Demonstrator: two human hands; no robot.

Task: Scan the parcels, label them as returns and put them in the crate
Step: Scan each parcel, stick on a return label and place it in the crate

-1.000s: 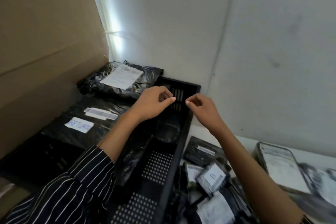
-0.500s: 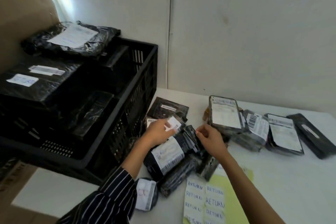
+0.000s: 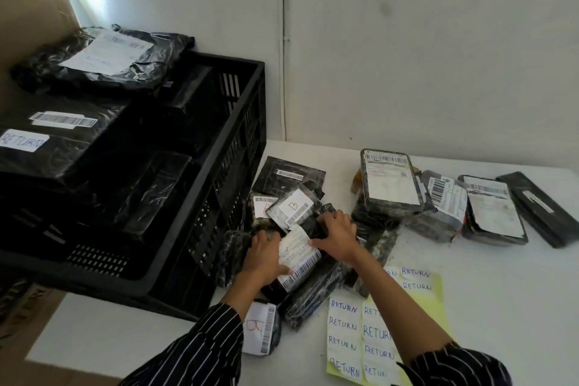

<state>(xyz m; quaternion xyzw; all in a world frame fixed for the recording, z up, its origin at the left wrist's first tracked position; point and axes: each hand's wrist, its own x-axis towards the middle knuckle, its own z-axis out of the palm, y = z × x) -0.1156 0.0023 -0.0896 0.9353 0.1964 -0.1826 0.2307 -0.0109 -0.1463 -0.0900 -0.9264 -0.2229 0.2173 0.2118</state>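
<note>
A black-wrapped parcel with a white barcode label (image 3: 299,257) lies in the heap of black parcels in the middle of the white table (image 3: 501,291). My left hand (image 3: 264,255) grips its left end, thumb across the label. My right hand (image 3: 336,233) grips its far right end, fingers curled over the wrap. A black plastic crate (image 3: 219,197) stands at the left and holds several black parcels, one with a RETURN sticker (image 3: 23,140). A yellow sheet of white RETURN stickers (image 3: 360,335) lies near the front edge, partly under my right forearm.
More labelled parcels (image 3: 391,180) lie in a row at the back right of the table. A small parcel marked B (image 3: 294,207) tops the heap. Another parcel (image 3: 261,327) lies by my left sleeve. Brown cardboard (image 3: 31,9) stands at the far left, a white wall behind.
My hands came down from above the crate to the heap on the table. Both now hold the labelled parcel, which has shifted a little within the heap.
</note>
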